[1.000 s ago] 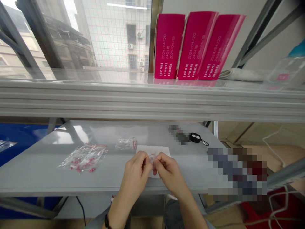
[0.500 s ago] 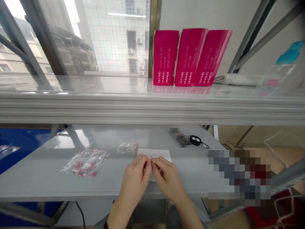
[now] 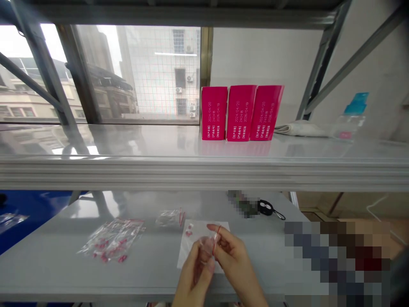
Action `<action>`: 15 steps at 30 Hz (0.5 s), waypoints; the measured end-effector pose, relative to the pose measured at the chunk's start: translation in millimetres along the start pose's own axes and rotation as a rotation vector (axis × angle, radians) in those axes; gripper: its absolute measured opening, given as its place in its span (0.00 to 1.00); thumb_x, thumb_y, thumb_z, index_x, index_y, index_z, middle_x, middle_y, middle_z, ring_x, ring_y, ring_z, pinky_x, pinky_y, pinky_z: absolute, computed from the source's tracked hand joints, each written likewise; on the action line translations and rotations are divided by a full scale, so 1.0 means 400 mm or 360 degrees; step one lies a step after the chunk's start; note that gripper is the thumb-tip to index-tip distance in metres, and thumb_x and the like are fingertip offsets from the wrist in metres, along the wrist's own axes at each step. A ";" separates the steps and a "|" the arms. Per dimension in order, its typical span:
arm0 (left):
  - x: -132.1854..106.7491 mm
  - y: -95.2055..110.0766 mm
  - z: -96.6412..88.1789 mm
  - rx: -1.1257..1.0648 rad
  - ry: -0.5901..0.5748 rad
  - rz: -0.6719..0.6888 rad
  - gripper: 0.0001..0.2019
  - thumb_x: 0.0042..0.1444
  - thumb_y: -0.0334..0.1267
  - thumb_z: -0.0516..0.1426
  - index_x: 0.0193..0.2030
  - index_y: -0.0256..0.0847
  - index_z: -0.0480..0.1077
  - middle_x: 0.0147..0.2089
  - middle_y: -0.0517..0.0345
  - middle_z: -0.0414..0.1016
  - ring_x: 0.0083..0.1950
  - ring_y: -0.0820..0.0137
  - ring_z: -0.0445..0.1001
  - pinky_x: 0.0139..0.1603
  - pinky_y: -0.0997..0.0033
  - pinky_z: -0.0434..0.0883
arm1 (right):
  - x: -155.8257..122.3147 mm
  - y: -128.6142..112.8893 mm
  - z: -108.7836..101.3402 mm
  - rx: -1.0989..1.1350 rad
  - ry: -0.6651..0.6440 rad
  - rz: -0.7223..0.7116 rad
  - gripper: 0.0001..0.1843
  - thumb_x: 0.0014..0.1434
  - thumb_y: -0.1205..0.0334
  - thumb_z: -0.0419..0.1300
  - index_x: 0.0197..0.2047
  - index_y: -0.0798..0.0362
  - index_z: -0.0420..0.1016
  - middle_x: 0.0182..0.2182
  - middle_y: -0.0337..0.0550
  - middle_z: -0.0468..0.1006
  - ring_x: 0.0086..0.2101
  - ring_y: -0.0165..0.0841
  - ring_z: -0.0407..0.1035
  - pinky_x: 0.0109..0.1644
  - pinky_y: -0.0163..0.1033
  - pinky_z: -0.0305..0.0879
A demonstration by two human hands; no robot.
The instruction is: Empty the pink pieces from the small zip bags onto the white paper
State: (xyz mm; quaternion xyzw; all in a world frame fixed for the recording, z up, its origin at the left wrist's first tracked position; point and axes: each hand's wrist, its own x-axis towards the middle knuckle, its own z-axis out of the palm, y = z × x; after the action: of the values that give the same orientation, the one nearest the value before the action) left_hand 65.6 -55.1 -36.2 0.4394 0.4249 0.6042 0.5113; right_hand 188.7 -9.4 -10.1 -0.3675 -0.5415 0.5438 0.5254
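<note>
A small clear zip bag (image 3: 207,246) with a red strip along its edge is between my two hands. My left hand (image 3: 195,273) is closed on the bag's left side, its thumb in front. My right hand (image 3: 234,256) pinches the bag by its red edge, with the index finger stretched out past it. Both hands are over a sheet of white paper (image 3: 183,256), covering its lower part. Small pink-red pieces (image 3: 189,233) lie at the paper's upper left; their kind is too small to tell.
Left of the paper are filled zip bags (image 3: 111,241) with pink-red pieces and another clear bag (image 3: 169,217). A black key fob (image 3: 266,207) with a clip lies at the back right. Above, a shelf (image 3: 159,172) carries magenta boxes (image 3: 242,113) and a blue-capped bottle (image 3: 351,117).
My view has tilted upward. My hands, pinched together before, have moved apart a little, and the bag with its red edge now shows between them. The pink-red pieces on the paper have come into sight.
</note>
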 end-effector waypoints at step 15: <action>0.060 0.027 -0.054 -0.1286 0.0771 -0.0483 0.17 0.52 0.33 0.64 0.50 0.38 0.76 0.39 0.49 0.83 0.34 0.63 0.83 0.36 0.67 0.79 | -0.020 0.063 0.163 -0.0203 -0.0335 0.0142 0.06 0.54 0.67 0.64 0.36 0.52 0.82 0.23 0.36 0.74 0.26 0.30 0.66 0.31 0.33 0.59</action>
State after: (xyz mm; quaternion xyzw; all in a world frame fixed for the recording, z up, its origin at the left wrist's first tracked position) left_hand 39.9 -33.8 -28.9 -0.0140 0.3224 0.7241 0.6095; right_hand 122.8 -26.9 -26.6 -0.3648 -0.6102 0.5666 0.4166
